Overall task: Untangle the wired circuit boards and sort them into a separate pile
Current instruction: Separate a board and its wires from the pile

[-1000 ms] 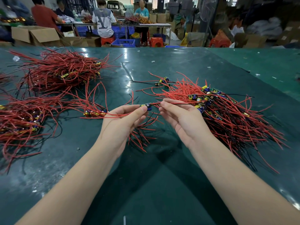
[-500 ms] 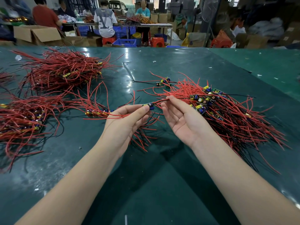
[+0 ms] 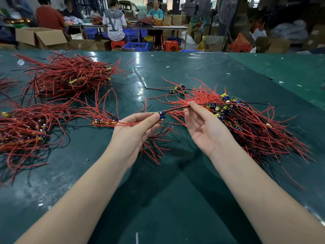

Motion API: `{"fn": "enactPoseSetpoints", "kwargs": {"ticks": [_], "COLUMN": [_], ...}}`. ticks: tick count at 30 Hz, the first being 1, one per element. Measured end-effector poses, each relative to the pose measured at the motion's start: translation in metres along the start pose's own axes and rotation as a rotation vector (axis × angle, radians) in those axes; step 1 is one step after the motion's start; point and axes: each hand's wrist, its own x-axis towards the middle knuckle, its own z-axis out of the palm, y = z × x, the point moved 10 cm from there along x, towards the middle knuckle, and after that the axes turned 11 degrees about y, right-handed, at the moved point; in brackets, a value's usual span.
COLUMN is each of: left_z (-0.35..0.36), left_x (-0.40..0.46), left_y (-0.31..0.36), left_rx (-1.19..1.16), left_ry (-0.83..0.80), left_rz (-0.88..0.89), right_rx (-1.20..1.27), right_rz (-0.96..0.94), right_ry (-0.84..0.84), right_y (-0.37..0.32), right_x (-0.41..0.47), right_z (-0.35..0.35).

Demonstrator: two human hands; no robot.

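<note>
The right hand has slid farther right along the red wire, pinching it with other fingers relaxed; the left hand grips the circuit board, so it is coming free of the tangled pile.

Both forearms reached toward twelve o'clock. The left hand kept its grip pinched, fingers curled; the right hand lay palm-up, fingertips pinching.

The table wears a dark green, glossy covering, scuffed and streaked pale toward seven o'clock. The wires have smooth red and black plastic insulation. At eleven o'clock stands a matt brown cardboard box.
</note>
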Motion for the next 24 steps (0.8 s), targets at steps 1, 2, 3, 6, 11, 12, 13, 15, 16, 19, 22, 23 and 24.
{"fn": "enactPoseSetpoints", "kwargs": {"ticks": [1, 2, 3, 6, 11, 12, 13, 15, 16, 19, 22, 23, 24], "left_z": [0.000, 0.000, 0.000, -0.002, -0.005, -0.005, -0.005, -0.004, -0.003, -0.003, -0.003, -0.003, -0.002], "left_x": [0.000, 0.000, 0.001, 0.003, 0.005, 0.005, 0.005, 0.005, 0.005, 0.005, 0.006, 0.005, 0.005], "left_y": [0.000, 0.000, 0.000, 0.002, 0.002, 0.001, 0.001, 0.000, -0.001, -0.001, -0.001, -0.002, -0.003], "left_rx": [0.000, -0.005, -0.008, -0.008, -0.009, -0.007, -0.003, 0.006, 0.009, 0.004, -0.013, -0.019, -0.028], "left_ry": [0.002, 0.002, 0.000, 0.003, 0.006, 0.006, 0.003, -0.009, -0.014, -0.023, -0.031, -0.034, -0.040], "left_rz": [-0.005, -0.009, -0.012, -0.018, -0.032, -0.035, -0.037, -0.041, -0.044, -0.055, -0.070, -0.075, -0.083], "right_rx": [0.019, 0.034, 0.043, 0.035, -0.025, -0.018, -0.004, 0.042, 0.063, 0.067, 0.073, 0.075, 0.075], "right_rz": [0.008, 0.024, 0.047, 0.100, -0.004, -0.022, -0.023, 0.030, 0.060, 0.055, -0.007, -0.022, -0.032], "right_ry": [-0.008, -0.030, -0.062, -0.156, -0.089, -0.059, -0.036, -0.028, -0.041, -0.070, -0.029, -0.004, 0.024], "right_y": [-0.001, -0.001, -0.001, 0.002, -0.009, -0.013, -0.016, -0.014, -0.012, -0.012, -0.020, -0.023, -0.025], "right_x": [0.000, 0.000, -0.002, -0.010, -0.005, -0.004, -0.004, -0.004, -0.005, -0.004, -0.002, 0.000, 0.001], "right_z": [0.001, 0.004, 0.008, 0.019, 0.011, 0.007, 0.005, 0.003, 0.005, 0.007, 0.002, -0.001, -0.004]}}
